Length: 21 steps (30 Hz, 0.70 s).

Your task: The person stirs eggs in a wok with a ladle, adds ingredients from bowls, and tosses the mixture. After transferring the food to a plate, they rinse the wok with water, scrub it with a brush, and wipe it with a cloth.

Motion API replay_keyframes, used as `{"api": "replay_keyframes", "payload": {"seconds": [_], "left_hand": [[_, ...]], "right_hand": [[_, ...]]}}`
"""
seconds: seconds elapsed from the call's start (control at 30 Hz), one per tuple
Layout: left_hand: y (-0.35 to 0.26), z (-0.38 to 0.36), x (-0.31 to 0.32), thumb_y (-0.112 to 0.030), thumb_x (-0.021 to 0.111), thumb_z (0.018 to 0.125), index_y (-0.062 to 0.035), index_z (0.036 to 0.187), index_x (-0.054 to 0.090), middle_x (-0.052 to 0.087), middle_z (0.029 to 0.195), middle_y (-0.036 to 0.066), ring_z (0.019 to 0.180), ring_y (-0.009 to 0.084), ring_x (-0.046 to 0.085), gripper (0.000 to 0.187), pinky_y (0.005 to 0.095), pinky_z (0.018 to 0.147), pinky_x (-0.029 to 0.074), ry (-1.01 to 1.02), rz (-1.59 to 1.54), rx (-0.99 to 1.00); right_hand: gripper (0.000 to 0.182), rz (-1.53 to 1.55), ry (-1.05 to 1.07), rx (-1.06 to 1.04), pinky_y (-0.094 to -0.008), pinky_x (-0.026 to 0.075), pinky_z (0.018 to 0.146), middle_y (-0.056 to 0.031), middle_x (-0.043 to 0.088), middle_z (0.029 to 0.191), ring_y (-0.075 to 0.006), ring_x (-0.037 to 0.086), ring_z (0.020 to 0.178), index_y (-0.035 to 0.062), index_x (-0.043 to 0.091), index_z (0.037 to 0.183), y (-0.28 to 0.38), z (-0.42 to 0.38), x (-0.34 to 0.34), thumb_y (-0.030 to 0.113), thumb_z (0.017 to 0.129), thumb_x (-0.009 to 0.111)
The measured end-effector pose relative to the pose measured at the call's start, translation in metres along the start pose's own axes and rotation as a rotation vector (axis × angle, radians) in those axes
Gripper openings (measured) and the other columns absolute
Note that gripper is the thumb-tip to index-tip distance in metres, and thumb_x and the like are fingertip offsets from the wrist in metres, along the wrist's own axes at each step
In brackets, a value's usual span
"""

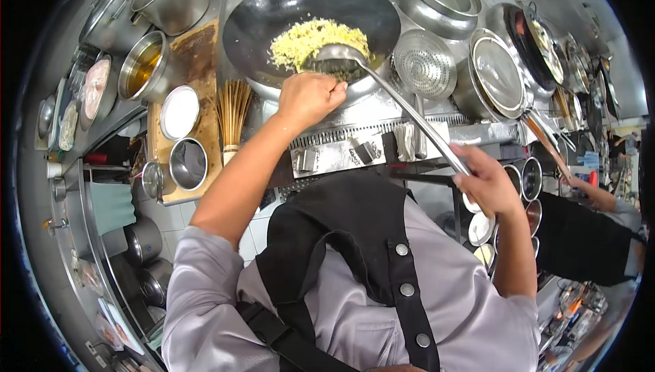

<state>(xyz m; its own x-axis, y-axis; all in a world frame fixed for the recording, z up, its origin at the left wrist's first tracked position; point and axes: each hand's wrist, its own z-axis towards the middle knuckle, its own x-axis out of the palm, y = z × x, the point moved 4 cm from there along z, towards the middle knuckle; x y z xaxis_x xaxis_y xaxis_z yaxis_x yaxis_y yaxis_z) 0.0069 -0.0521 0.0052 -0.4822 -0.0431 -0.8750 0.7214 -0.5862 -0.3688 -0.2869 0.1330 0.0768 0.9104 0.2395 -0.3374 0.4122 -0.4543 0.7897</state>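
My left hand [308,101] is closed in a fist at the near rim of a large dark wok [249,27]; its fingers wrap down over the edge, and the part it grips is hidden. In the wok lies a heap of yellow, grainy food that looks like egg fried rice [307,36]. My right hand [486,182] is wrapped around the end of a long-handled metal ladle [409,109]. The ladle's bowl rests tilted in the near side of the rice, just beyond my left fist.
Right of the wok sits a perforated skimmer [424,63], then a round strainer [498,75] over a pot. On the left, a bamboo brush [234,116] stands beside a wooden board [193,51] with bowls. Another person's arm [592,193] reaches in at far right.
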Motion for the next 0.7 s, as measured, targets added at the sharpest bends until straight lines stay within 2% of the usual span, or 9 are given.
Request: {"api": "replay_keyframes", "payload": {"seconds": [0.07,0.13,0.23,0.27,0.33,0.43,0.57,0.67,0.7], "left_hand": [[0.006,-0.003,0.027,-0.036,0.061,0.086,-0.0086,0.059,0.062,0.062,0.061,0.013,0.060,0.0353,0.062,0.039,0.0472,0.057,0.050,-0.231,-0.015,-0.005],[-0.005,-0.023,0.042,-0.036,0.059,0.089,-0.0081,0.058,0.061,0.062,0.061,0.014,0.058,0.0343,0.061,0.042,0.0476,0.056,0.049,-0.122,0.113,-0.026],[-0.026,-0.095,0.049,-0.038,0.062,0.086,-0.0114,0.055,0.059,0.059,0.057,0.010,0.054,0.0307,0.060,0.041,0.0449,0.053,0.049,0.024,0.050,0.105],[-0.033,-0.112,0.038,-0.036,0.066,0.083,-0.0123,0.053,0.058,0.058,0.056,0.009,0.053,0.0292,0.059,0.040,0.0435,0.053,0.049,-0.061,-0.019,0.187],[-0.037,-0.105,0.009,-0.034,0.068,0.080,-0.0127,0.052,0.058,0.058,0.056,0.009,0.053,0.0290,0.059,0.037,0.0422,0.053,0.049,-0.106,-0.016,0.177],[-0.014,-0.046,-0.014,-0.036,0.066,0.083,-0.0105,0.054,0.058,0.058,0.057,0.011,0.055,0.0315,0.058,0.039,0.0455,0.053,0.048,-0.119,0.061,0.106],[0.006,-0.019,0.016,-0.038,0.061,0.086,-0.0084,0.056,0.056,0.058,0.059,0.013,0.057,0.0353,0.056,0.043,0.0491,0.055,0.045,-0.301,-0.025,0.053],[-0.012,-0.069,0.035,-0.038,0.059,0.087,-0.0084,0.055,0.057,0.058,0.058,0.013,0.058,0.0352,0.057,0.044,0.0489,0.055,0.046,-0.131,0.054,0.018],[-0.016,-0.094,0.038,-0.036,0.060,0.086,-0.0095,0.053,0.056,0.056,0.056,0.013,0.056,0.0340,0.057,0.042,0.0482,0.054,0.047,-0.066,0.079,0.064]], "right_hand": [[0.056,-0.028,-0.045,-0.001,-0.0247,0.038,0.044,0.0006,0.053,0.067,-0.0062,0.047,0.050,0.0114,0.050,0.142,-0.004,0.041,0.021,-0.001,0.088,0.060],[0.054,-0.072,-0.096,-0.155,-0.0269,0.040,0.048,-0.0011,0.055,0.068,-0.0101,0.051,0.054,0.0154,0.050,0.141,0.001,0.083,0.044,0.008,0.089,0.062],[0.054,-0.528,-0.280,-0.614,-0.0256,0.042,0.051,-0.0027,0.060,0.073,-0.0090,0.053,0.056,0.0130,0.051,0.141,0.004,0.101,0.060,0.008,0.089,0.064],[0.054,-0.526,-0.286,-0.623,-0.0256,0.042,0.051,-0.0027,0.060,0.073,-0.0090,0.053,0.056,0.0130,0.051,0.141,0.019,0.078,0.052,0.008,0.089,0.064],[0.057,-0.092,0.004,-0.161,-0.0264,0.041,0.049,-0.0023,0.058,0.071,-0.0078,0.052,0.054,0.0130,0.051,0.143,0.019,0.033,0.035,0.004,0.088,0.063],[0.060,0.150,0.136,-0.069,-0.0270,0.038,0.046,0.0005,0.052,0.068,-0.0075,0.046,0.049,0.0129,0.050,0.144,-0.005,0.010,0.021,0.003,0.087,0.065],[0.054,-0.194,-0.049,-0.138,-0.0290,0.040,0.047,-0.0022,0.051,0.065,-0.0103,0.048,0.049,0.0133,0.052,0.141,0.017,0.068,0.043,0.007,0.088,0.063],[0.051,-0.421,-0.293,-0.594,-0.0311,0.043,0.049,-0.0055,0.054,0.064,-0.0128,0.051,0.049,0.0142,0.054,0.138,0.001,0.130,0.068,0.012,0.088,0.065],[0.053,-0.353,-0.220,-0.459,-0.0312,0.043,0.049,-0.0056,0.056,0.065,-0.0117,0.053,0.051,0.0117,0.053,0.138,0.018,0.108,0.066,0.011,0.087,0.066]]}}
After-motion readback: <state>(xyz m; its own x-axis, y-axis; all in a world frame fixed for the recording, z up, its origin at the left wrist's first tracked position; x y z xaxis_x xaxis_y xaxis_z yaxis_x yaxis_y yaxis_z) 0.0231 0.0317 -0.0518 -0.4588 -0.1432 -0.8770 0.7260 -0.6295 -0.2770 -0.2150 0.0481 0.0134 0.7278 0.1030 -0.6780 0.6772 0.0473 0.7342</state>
